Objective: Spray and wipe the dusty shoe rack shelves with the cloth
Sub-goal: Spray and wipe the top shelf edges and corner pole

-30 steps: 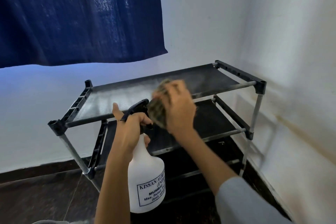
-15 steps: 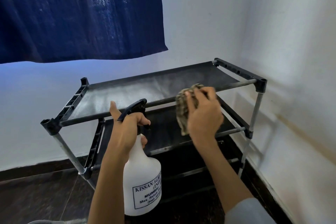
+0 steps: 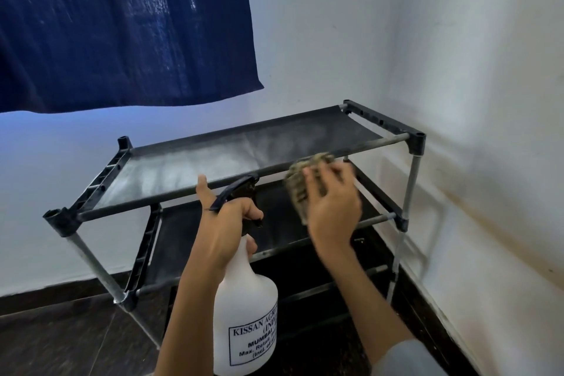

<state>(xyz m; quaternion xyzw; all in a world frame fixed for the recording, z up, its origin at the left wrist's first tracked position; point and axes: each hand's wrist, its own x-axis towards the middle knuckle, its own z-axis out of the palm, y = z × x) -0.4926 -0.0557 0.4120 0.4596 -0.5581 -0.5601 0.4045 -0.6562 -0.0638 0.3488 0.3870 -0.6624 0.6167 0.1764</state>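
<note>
Sleeve cloth, pale grey (image 3: 406, 359), shows at the bottom on my right arm. Closest to me is the white spray bottle (image 3: 245, 311), with blue words on its label. My left hand (image 3: 224, 223) holds it by the neck. My fingers curl round the dark trigger (image 3: 241, 192) and my thumb sticks up. The bottle hangs in the air in front of the shoe rack (image 3: 413, 143), near the middle of its front edge.

A bit further off, my right hand (image 3: 331, 204) holds the cloth (image 3: 300, 180). The cloth is brownish, bunched up and blurry. My fingers are bent over it. It is just under the front bar of the top shelf (image 3: 213, 165), toward the right end. I cannot tell if it touches the bar.

The top shelf is black with a pale dusty patch on its left half. The middle shelf (image 3: 183, 232) is dark and sits below it. The rack stands on a dark floor (image 3: 61, 336) in the corner of white walls (image 3: 457, 55). A dark blue curtain (image 3: 122, 24) hangs above the far left end.
</note>
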